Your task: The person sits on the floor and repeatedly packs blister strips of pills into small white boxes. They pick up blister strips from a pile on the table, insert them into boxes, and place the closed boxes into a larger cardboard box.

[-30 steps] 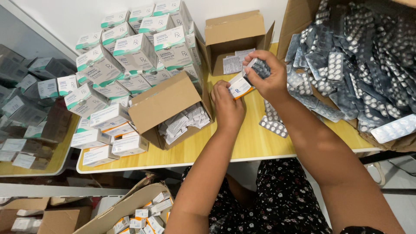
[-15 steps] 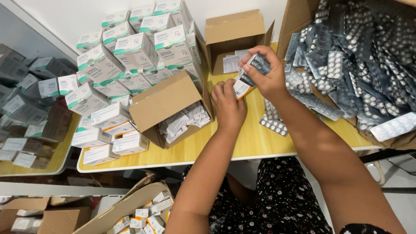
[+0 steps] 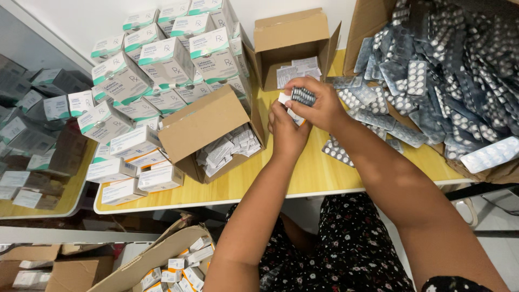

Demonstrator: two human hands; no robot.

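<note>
- Two hands are held together above the yellow table point(image 3: 324, 173).
- A blister strip point(image 3: 303, 96) is pinched by the right hand point(image 3: 319, 105).
- A small white carton point(image 3: 289, 108) is gripped by the left hand point(image 3: 286, 132).

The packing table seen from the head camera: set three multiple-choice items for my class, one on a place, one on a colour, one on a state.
1. Where do the loose blister strips lie in a heap?
A. To the right of the hands
B. On the floor
C. On top of the stacked cartons

2. What colour is the band on the stacked white cartons?
A. Red
B. Green
C. Black

3. What does the right hand hold?
A. Nothing
B. A pen
C. A stack of blister strips

Key: 1 A, the heap fills the table's right side. 2 B, each carton top has a green edge. 3 C, the fingers grip strips above the left hand.
</note>
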